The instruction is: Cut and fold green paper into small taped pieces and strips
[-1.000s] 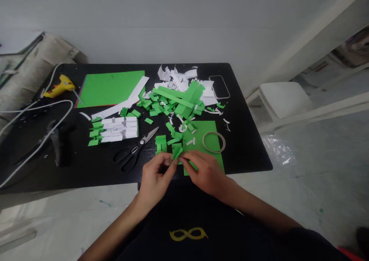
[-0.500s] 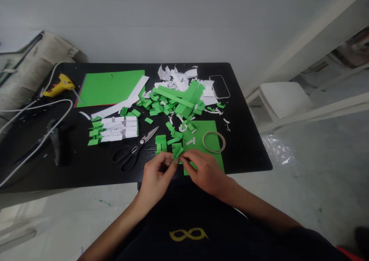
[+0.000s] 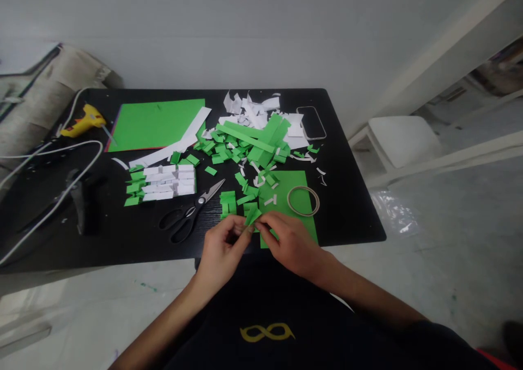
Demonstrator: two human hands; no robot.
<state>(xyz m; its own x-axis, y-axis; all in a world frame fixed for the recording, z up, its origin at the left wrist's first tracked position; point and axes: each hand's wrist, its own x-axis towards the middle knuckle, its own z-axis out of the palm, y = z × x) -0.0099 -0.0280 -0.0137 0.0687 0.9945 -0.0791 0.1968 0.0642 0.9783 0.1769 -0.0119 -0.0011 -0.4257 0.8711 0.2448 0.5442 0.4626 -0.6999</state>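
Note:
Between my two hands, at the front edge of the table, is a small folded piece of green paper (image 3: 252,216). My left hand (image 3: 224,243) pinches it between thumb and fingers from the left. From the right, the fingertips of my right hand (image 3: 291,240) are pressed together at the same piece. Just beyond the fingers lie small folded green pieces (image 3: 228,202). Under and beside my right hand is a green paper sheet (image 3: 286,187) with a double ring (image 3: 303,201), perhaps tape, resting on it. Black-handled scissors (image 3: 196,208) lie partly open left of my left hand.
A woven-looking block of green and white folded paper (image 3: 169,183) sits on the left. Behind is a heap of green strips (image 3: 263,141) and white scraps (image 3: 255,111). A yellow glue gun (image 3: 87,122) and white cable (image 3: 87,165) are far left. A phone-shaped frame (image 3: 312,123) lies back right.
The green piece between my fingertips has tilted very slightly to the right. Both hands stay in nearly the same place, and everything else on the table is still.

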